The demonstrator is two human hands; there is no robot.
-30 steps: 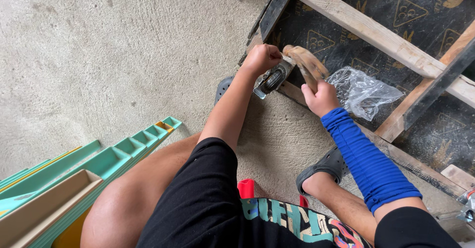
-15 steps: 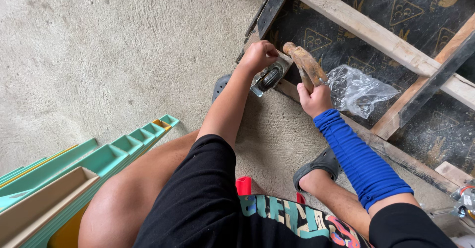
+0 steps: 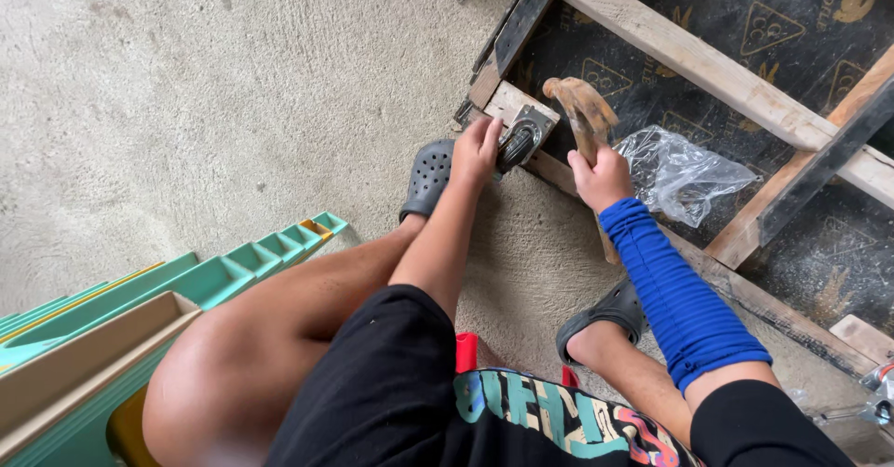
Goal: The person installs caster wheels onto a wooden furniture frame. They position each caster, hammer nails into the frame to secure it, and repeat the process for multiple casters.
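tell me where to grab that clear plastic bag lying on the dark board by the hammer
Pinch the clear plastic bag at its crumpled upper folds, coming from above on the side near the right hand. It lies loose and rumpled on the dark board, so raised creases offer the easiest purchase; the wooden beam bounds its far side.

Left hand steadies caster; right hand grips hammer (raised).

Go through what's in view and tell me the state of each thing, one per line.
left hand: gripping the caster wheel
caster wheel: lying on the frame's corner block
right hand: closed around the hammer's handle
hammer: raised, head above the frame
plastic bag: crumpled, lying on the frame
wooden frame: flat on the floor
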